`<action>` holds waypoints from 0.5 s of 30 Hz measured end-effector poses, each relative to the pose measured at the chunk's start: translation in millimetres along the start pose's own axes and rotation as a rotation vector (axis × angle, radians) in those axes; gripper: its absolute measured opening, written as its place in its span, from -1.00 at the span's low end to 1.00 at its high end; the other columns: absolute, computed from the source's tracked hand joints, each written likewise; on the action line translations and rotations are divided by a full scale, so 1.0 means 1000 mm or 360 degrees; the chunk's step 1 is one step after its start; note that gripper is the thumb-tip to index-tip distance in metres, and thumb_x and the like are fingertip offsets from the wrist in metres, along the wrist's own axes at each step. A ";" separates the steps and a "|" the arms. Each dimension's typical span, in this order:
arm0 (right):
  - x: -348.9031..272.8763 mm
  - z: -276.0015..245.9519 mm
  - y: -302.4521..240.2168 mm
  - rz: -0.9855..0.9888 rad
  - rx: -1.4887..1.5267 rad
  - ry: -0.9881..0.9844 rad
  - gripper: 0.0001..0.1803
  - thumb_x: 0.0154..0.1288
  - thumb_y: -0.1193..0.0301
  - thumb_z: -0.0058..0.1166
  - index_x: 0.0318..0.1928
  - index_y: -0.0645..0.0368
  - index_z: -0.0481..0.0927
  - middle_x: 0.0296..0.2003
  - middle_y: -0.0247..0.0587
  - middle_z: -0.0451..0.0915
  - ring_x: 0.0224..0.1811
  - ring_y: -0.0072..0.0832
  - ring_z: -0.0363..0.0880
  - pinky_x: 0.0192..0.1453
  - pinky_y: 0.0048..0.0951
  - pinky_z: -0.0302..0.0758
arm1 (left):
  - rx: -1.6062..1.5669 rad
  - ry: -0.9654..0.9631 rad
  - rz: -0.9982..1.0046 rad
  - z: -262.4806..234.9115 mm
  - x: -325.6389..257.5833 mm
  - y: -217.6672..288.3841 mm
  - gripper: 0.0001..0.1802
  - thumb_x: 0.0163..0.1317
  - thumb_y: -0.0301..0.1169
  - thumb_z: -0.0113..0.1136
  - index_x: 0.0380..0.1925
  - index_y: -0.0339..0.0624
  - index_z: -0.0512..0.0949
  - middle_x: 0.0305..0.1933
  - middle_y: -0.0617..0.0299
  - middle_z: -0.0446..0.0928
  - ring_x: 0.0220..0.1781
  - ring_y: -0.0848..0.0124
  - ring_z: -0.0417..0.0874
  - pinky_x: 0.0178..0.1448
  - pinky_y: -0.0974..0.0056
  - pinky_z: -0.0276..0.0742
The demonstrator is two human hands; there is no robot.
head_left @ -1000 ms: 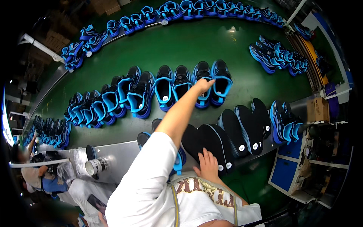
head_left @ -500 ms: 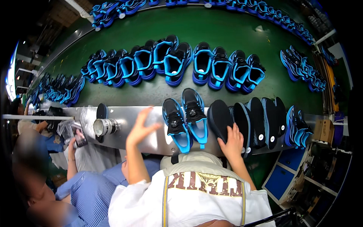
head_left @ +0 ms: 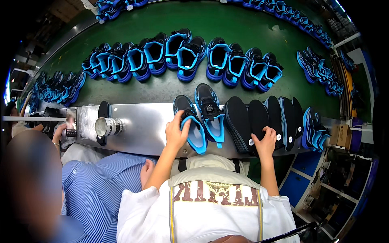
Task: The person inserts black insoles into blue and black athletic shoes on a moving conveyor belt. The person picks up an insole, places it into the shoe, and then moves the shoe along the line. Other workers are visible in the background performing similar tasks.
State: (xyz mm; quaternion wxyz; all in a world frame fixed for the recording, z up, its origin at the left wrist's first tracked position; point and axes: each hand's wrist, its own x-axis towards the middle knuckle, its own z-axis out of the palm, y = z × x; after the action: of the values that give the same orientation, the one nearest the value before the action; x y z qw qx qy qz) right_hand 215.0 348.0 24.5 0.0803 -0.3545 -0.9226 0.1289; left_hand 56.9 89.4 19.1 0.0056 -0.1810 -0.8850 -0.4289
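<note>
Two black and blue sneakers stand on the metal table edge before me, toes pointing away. My left hand (head_left: 176, 130) is closed on the left sneaker (head_left: 187, 117), thumb and fingers at its collar. The right sneaker (head_left: 209, 109) stands beside it, untouched. Black insoles lie in stacks to the right. My right hand (head_left: 265, 142) grips the heel end of a black insole (head_left: 257, 115) with a round white sticker, thumb and fingers at its edges. Left of that insole lies another insole stack (head_left: 236, 117); more insoles (head_left: 273, 111) lie to its right.
A row of sneakers (head_left: 155, 54) stands on the green surface (head_left: 133, 91). More sneakers (head_left: 314, 129) stand right of the insoles. A whitish cylinder (head_left: 108, 126) lies at left, near a dark insole (head_left: 104, 108). Beside me, another person holds a phone (head_left: 71, 122).
My left hand has come down from the air onto the left sneaker. My right hand has shifted right and now grips an insole at its heel end. The neighbour's phone has moved left.
</note>
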 end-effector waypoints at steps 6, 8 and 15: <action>0.003 -0.009 0.032 -0.0065 0.0506 -0.0014 -0.85 -0.01 0.52 0.01 -0.35 0.22 0.43 -0.45 -0.16 0.41 -0.49 -0.35 0.40 -0.37 -0.45 0.37 | -0.1109 -0.0011 -0.0935 0.005 -0.008 -0.028 -0.69 0.09 -0.28 0.12 -0.27 -0.31 0.43 -0.50 0.30 0.46 -0.47 0.64 0.41 -0.40 0.53 0.28; 0.000 -0.012 0.048 0.0219 0.1185 -0.0209 -0.88 0.08 0.58 -0.03 -0.31 0.19 0.47 -0.48 -0.41 0.40 -0.46 -0.73 0.33 -0.37 -0.69 0.29 | -0.1127 0.0014 -0.0943 0.005 -0.009 -0.028 -0.70 0.09 -0.29 0.11 -0.29 -0.33 0.45 -0.49 0.30 0.47 -0.46 0.63 0.42 -0.40 0.55 0.29; -0.003 -0.006 0.080 -0.0250 0.0051 0.0248 -0.80 -0.09 0.52 0.06 -0.34 0.20 0.49 -0.26 -0.03 0.43 -0.23 -0.16 0.41 -0.13 -0.31 0.35 | -0.1251 0.0102 -0.0820 -0.007 -0.009 -0.019 -0.75 0.12 -0.30 0.08 -0.36 -0.30 0.47 -0.49 0.37 0.44 -0.50 0.68 0.36 -0.46 0.57 0.23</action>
State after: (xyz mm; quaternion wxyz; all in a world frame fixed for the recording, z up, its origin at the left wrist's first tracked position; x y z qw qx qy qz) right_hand 269.6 404.0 6.8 0.1673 -0.2888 -0.9363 0.1089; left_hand 58.3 70.6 7.4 -0.1428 0.0694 -0.6709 -0.7243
